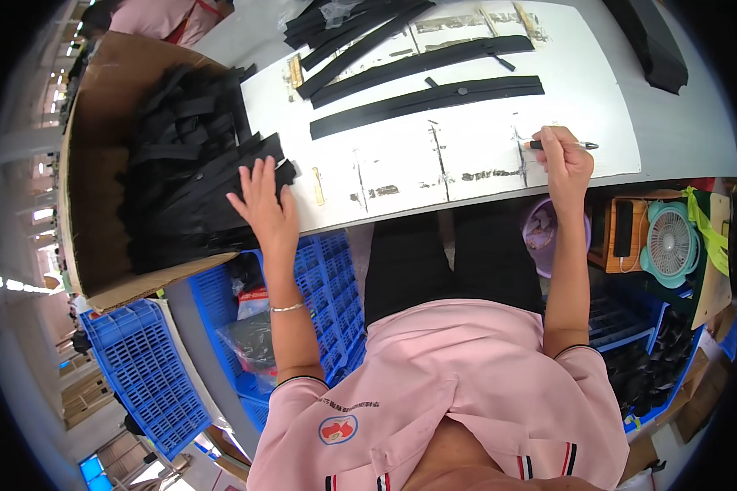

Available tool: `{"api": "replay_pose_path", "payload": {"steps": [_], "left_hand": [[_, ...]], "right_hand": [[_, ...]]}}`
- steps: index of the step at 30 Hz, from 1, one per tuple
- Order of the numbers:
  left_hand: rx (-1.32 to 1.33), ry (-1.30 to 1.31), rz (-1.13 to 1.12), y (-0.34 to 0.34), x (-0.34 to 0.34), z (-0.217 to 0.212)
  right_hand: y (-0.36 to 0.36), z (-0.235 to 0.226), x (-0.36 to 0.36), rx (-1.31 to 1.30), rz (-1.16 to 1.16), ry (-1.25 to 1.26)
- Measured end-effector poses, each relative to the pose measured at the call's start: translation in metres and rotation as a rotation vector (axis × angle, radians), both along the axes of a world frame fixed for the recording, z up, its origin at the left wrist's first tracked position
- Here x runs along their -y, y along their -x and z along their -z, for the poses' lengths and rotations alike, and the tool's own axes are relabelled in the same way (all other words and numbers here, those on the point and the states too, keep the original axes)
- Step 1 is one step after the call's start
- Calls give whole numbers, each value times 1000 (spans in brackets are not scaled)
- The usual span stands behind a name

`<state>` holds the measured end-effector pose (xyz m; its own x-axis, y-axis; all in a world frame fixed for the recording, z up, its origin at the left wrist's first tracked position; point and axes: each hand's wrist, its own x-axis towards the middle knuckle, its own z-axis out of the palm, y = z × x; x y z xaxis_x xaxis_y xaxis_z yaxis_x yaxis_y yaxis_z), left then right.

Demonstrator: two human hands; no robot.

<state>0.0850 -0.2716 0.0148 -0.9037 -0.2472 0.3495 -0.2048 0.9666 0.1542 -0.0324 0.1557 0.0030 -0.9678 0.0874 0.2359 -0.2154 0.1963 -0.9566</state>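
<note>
My left hand (266, 206) lies with fingers spread over the ends of black fabric strips (209, 186) that spill from a cardboard box. Over the right part of a white board (393, 214), my right hand (567, 168) is closed round a pen (583, 146). Dark lines and smudges mark the board beneath it. Farther back on the board rests a black zipper strip (426, 106) with a small round piece on it. Behind it another black strip (434, 69) lies roughly parallel, and more strips are heaped at the far left of the board.
The open cardboard box (94, 188) stands at the left. Blue plastic crates (151, 372) sit below the table. At the right are a purple bin (577, 258), a small green fan (671, 241) and a wooden box (608, 233). A long black piece (648, 45) lies at the far right.
</note>
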Motion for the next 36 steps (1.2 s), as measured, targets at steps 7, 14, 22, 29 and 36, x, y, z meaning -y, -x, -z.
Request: {"api": "replay_pose_path", "payload": {"steps": [7, 14, 22, 29, 36], "left_hand": [[-80, -28, 71, 38, 21, 11], [-223, -177, 77, 35, 6, 11], [-72, -231, 355, 46, -78, -3], [-34, -441, 543, 55, -175, 5], [-76, -409, 373, 26, -154, 4]], "right_hand": [[0, 2, -1, -12, -7, -35], [-1, 1, -1, 18, 2, -81], [1, 4, -1, 3, 4, -45], [-10, -5, 25, -164, 38, -209], [-60, -7, 80, -521, -193, -678]]}}
